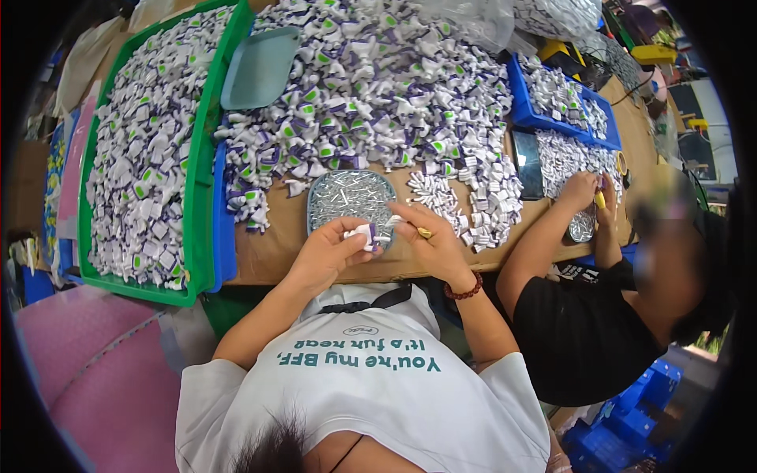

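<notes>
My left hand (335,251) pinches a small white and purple plastic part (364,233) between thumb and fingertips. Close beside it, my right hand (432,246) has its fingers drawn together around a small yellow piece (424,233), whose kind I cannot make out. A tiny white piece (394,221) shows at the right fingertips. Both hands are over the near rim of a grey-blue tray (313,206) of loose metal pins (351,193). Beyond the tray spreads a large heap of white and purple plastic parts (371,94), some with green spots.
At left stands a long green crate (203,158) full of similar parts, with a blue bin edge (222,213) beside it. A pale tray (264,67) lies by the heap. Small white pieces (434,193) are nearby. A co-worker's hand (579,189) works at right, near a blue bin (524,102).
</notes>
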`<control>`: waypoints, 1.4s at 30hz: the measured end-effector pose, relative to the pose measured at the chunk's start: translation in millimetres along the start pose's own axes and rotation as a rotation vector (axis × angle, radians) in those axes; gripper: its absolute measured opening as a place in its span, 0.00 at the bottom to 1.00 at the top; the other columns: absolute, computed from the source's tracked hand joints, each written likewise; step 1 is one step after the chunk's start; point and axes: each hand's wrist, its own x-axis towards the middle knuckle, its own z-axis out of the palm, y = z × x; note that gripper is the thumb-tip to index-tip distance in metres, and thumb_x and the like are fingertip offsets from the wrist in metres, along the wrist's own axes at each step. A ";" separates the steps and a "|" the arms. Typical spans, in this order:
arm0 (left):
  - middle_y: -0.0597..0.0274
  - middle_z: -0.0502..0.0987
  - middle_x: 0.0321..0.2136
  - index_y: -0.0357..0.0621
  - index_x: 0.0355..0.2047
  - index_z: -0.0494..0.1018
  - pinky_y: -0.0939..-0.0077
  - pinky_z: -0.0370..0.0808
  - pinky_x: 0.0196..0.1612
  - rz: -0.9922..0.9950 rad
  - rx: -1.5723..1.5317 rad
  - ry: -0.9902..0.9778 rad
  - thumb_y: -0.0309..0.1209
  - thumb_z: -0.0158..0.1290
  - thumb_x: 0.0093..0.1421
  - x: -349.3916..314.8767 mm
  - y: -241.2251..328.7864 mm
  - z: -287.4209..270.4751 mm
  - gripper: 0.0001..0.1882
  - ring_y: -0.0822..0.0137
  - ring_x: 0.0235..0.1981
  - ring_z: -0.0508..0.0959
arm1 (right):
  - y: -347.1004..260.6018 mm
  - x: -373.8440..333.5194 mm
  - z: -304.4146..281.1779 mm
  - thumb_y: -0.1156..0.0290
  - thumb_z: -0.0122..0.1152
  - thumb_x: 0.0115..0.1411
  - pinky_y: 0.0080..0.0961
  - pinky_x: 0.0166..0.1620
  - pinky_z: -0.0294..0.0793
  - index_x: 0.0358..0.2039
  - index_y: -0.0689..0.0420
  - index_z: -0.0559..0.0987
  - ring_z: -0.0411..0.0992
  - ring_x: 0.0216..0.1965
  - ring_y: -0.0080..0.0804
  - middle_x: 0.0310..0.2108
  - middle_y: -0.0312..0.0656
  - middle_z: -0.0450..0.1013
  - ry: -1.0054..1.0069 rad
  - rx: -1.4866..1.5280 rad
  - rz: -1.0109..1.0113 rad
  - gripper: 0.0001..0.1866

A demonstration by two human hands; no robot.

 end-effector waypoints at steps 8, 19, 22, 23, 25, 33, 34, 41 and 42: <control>0.57 0.74 0.41 0.38 0.45 0.66 0.80 0.76 0.41 0.007 0.011 -0.005 0.25 0.48 0.62 -1.5 -0.6 1.2 0.11 0.66 0.39 0.78 | -1.1 -2.0 5.7 0.77 0.62 0.54 0.15 0.36 0.70 0.36 0.65 0.78 0.72 0.32 0.17 0.30 0.37 0.77 -0.012 0.418 0.309 0.08; 0.59 0.75 0.38 0.38 0.43 0.69 0.81 0.77 0.38 0.027 -0.026 0.056 0.25 0.51 0.60 -4.1 -5.0 -0.9 0.11 0.69 0.36 0.78 | 0.1 -6.9 8.4 0.75 0.62 0.54 0.16 0.30 0.67 0.33 0.63 0.79 0.67 0.26 0.17 0.25 0.37 0.75 -0.054 0.241 0.190 0.07; 0.60 0.75 0.37 0.38 0.43 0.70 0.82 0.77 0.37 0.016 -0.006 0.071 0.25 0.52 0.60 -5.5 -3.3 0.2 0.10 0.70 0.35 0.78 | -5.4 -6.4 5.9 0.75 0.62 0.53 0.19 0.26 0.65 0.32 0.63 0.79 0.66 0.22 0.18 0.22 0.39 0.73 -0.096 0.178 0.195 0.07; 0.60 0.75 0.37 0.38 0.42 0.70 0.82 0.77 0.37 0.011 -0.007 0.074 0.26 0.52 0.60 -6.0 -3.0 0.1 0.10 0.71 0.34 0.78 | -8.5 -5.4 5.1 0.75 0.62 0.53 0.20 0.26 0.65 0.32 0.62 0.79 0.66 0.22 0.19 0.21 0.40 0.73 -0.114 0.150 0.194 0.07; 0.61 0.76 0.36 0.38 0.42 0.71 0.82 0.77 0.37 0.020 0.034 0.083 0.26 0.53 0.59 -7.5 -1.5 0.1 0.10 0.72 0.34 0.77 | -14.2 -2.9 3.8 0.74 0.62 0.53 0.22 0.24 0.64 0.32 0.62 0.79 0.65 0.20 0.21 0.20 0.41 0.72 -0.150 0.095 0.192 0.07; 0.62 0.76 0.34 0.37 0.40 0.71 0.84 0.74 0.39 0.305 0.328 0.055 0.24 0.56 0.57 -9.3 -5.5 2.8 0.11 0.75 0.35 0.76 | -24.7 4.0 0.4 0.73 0.63 0.51 0.28 0.26 0.67 0.30 0.62 0.79 0.70 0.21 0.39 0.22 0.47 0.73 -0.162 -0.091 0.044 0.07; 0.62 0.76 0.34 0.37 0.40 0.71 0.83 0.74 0.39 0.341 0.344 0.053 0.24 0.56 0.57 -8.6 -8.8 1.4 0.11 0.75 0.35 0.75 | -25.8 4.2 0.6 0.73 0.63 0.51 0.29 0.26 0.67 0.30 0.62 0.79 0.71 0.21 0.41 0.23 0.47 0.73 -0.161 -0.108 0.038 0.07; 0.63 0.76 0.35 0.38 0.40 0.71 0.84 0.72 0.39 0.296 0.153 0.092 0.23 0.56 0.56 -9.4 -16.1 -5.9 0.11 0.77 0.34 0.75 | -32.2 9.2 2.0 0.73 0.63 0.51 0.30 0.26 0.68 0.29 0.61 0.80 0.72 0.23 0.42 0.23 0.47 0.74 -0.143 -0.106 0.001 0.06; 0.63 0.76 0.35 0.38 0.40 0.71 0.84 0.72 0.38 0.306 0.146 0.086 0.24 0.56 0.57 -9.9 -16.9 -6.0 0.11 0.77 0.34 0.74 | -33.9 11.3 0.6 0.73 0.63 0.51 0.30 0.26 0.68 0.29 0.61 0.80 0.72 0.23 0.42 0.23 0.47 0.74 -0.158 -0.097 0.001 0.06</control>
